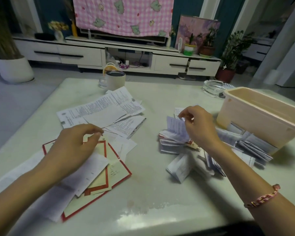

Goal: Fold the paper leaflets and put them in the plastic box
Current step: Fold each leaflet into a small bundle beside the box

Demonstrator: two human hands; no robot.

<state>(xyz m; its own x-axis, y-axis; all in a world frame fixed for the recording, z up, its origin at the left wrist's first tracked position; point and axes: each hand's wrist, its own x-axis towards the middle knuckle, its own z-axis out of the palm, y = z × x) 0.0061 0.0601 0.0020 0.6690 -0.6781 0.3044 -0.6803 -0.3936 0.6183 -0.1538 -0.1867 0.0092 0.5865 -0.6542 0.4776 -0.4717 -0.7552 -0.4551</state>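
Near left: red-bordered leaflets (109, 178), flat and unfolded, under my left hand (75, 147), whose curled fingers pinch the edge of a thin sheet (107, 126). Near right: heap of folded leaflets (182, 167) on the table (143, 210), not yet boxed. Above it my right hand (199, 125), thumb and fingertips pinching one small folded leaflet (176, 128). Beyond: printed sheets (106, 109), unfolded. Far right: plastic box (262, 120), visible inside bare, floor hidden, right end cut off. Judged about halfway on folding, boxing not begun

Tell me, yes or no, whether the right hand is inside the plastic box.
No, the right hand pinches a folded leaflet above the pile on the table, left of the plastic box.
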